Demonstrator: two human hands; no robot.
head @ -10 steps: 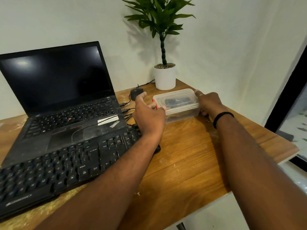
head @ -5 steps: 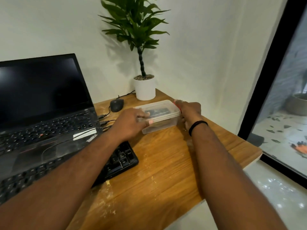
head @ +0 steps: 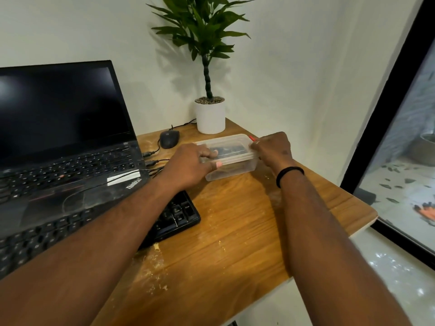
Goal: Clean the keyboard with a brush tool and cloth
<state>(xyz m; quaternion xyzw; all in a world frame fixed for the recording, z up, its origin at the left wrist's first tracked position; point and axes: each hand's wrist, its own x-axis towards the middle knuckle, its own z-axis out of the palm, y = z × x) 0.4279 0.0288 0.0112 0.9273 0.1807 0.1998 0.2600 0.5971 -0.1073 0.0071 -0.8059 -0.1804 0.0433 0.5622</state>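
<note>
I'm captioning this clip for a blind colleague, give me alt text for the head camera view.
Both hands, left hand and right hand, grip a lidded clear plastic container on a wooden desk, beside a black keyboard, open laptop, mouse and potted plant.

The table (head: 235,231) was warm orange-brown wood with a streaked grain and pale dusty smears. The keyboard (head: 174,215) was black with white legends, the laptop (head: 70,137) black with a dark screen, a red dot among its keys and a white sticker. The mouse (head: 169,139) was black. The container (head: 231,156) was clear, frosted plastic with something dark inside. The plant (head: 202,31) was deep green in a plain white pot (head: 210,117). A black band (head: 289,174) circled the right wrist
</note>
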